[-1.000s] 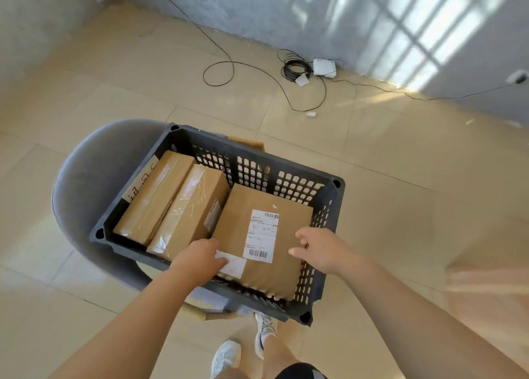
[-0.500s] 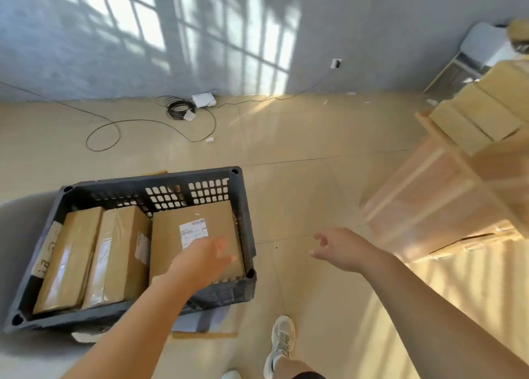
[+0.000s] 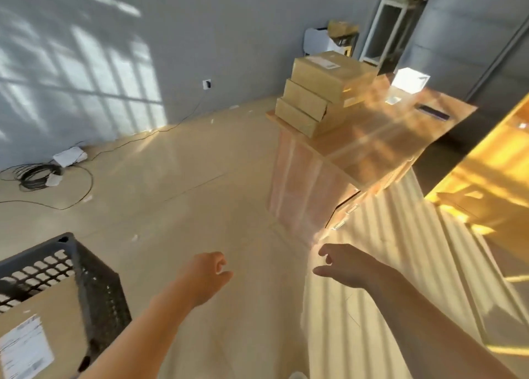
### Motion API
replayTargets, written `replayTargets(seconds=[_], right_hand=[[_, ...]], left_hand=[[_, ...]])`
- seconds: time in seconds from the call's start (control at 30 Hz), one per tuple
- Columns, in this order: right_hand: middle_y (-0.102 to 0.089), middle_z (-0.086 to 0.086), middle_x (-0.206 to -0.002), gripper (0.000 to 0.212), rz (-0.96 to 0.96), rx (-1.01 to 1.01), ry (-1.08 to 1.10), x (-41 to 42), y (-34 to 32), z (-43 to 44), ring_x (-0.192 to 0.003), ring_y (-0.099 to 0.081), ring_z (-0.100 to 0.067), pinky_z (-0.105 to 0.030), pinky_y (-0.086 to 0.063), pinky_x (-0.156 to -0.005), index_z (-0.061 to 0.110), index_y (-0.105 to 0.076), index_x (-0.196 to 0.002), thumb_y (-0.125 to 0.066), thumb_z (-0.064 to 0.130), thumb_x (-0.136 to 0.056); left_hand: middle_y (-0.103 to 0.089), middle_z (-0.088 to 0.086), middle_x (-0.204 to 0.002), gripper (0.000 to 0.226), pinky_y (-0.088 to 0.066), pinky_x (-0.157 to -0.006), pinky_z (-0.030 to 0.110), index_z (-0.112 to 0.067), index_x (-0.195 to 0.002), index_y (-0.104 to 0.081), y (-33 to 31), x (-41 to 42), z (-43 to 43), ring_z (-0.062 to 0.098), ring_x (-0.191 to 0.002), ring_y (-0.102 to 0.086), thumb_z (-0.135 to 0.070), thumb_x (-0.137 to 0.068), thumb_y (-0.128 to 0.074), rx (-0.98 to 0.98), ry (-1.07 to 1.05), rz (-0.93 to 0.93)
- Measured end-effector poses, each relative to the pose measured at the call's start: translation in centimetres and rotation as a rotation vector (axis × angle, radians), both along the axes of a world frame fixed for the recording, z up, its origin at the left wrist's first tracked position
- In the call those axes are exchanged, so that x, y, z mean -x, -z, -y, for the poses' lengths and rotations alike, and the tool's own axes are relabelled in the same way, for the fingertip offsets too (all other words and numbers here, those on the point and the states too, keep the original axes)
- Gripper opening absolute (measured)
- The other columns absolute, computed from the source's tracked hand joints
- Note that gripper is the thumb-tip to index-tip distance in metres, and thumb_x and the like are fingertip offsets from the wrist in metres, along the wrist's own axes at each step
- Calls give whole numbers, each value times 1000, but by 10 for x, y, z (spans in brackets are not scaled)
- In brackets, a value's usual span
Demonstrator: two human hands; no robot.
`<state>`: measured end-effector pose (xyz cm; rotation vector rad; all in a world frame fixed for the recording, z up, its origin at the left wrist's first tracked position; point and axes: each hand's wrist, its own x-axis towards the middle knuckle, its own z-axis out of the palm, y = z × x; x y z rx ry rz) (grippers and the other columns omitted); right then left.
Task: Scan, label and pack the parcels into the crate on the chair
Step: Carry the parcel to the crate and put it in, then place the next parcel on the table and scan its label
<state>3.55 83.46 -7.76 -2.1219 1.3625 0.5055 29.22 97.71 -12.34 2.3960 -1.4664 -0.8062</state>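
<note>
Left hand (image 3: 204,278): empty, fingers loosely curled, hanging over the floor (image 3: 177,207) just right of the crate.
Right hand (image 3: 346,267): empty, fingers spread apart, reaching toward the wooden stand.
Crate (image 3: 94,287): dark and slotted, at the lower left edge; only one corner shows, and the chair under it is out of view.
Packed parcel (image 3: 43,330): one visible inside the crate, lying flat with a white label (image 3: 24,347) face up.
Waiting parcels (image 3: 320,98): three brown boxes stacked at the near-left end of the tabletop (image 3: 380,146), the top one bearing a label.
Other items on the tabletop: one white box (image 3: 410,80) and one dark flat thing (image 3: 433,113), possibly the scanner, though motion blur leaves that unsure.
Step, as I judge it: going to fetch the next parcel.
Risk: the stack is staggered and sits near the tabletop's edge, so pulling the top box one-handed could drag the lower ones off.
Risk: loose cable (image 3: 43,175) lies coiled on the floor by the wall, a trip hazard if the walk drifts left.
</note>
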Motion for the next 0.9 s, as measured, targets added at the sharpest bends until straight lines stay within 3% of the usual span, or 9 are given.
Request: replayTargets(seconds=[0.27,0.43,0.73,0.9], right_hand=[[-51,0,-134,54,-4,17,142,123,-10,115,-116,-53,-18,-32,-43,-96,23,-45,-136,-57,50,-90],[-55,2,-126,54,-18,20,164,165,-12,180,-111,-54,-16,-31,-43,-95,22,-45,-136,-56,50,-91],[-52,2,-132,53,48,78,120,166,-21,328,-115,-53,-17,-27,-40,-88,23,-46,-135,-59,48,-90],[-53,0,-130,50,54,159,46,149,-36,426,-114,-52,-18,-31,-43,-93,20,-49,-132,-58,47,-91]], left_hand=[[-65,-7,-112,38,-44,-92,28,-25,-114,-61,-7,114,142,14,-104,-59,-44,-82,-63,39,66,-42],[-64,-7,-112,37,-42,-80,23,-25,-114,-61,-9,148,205,11,-98,-59,-45,-82,-63,34,89,-67],[-61,-9,-105,37,-44,-81,24,-26,-113,-61,-14,159,348,10,-93,-58,-45,-81,-62,75,58,-103],[-62,-8,-106,32,-48,-86,28,-24,-111,-62,-21,160,444,11,-94,-58,-41,-84,-62,142,-26,-155]])
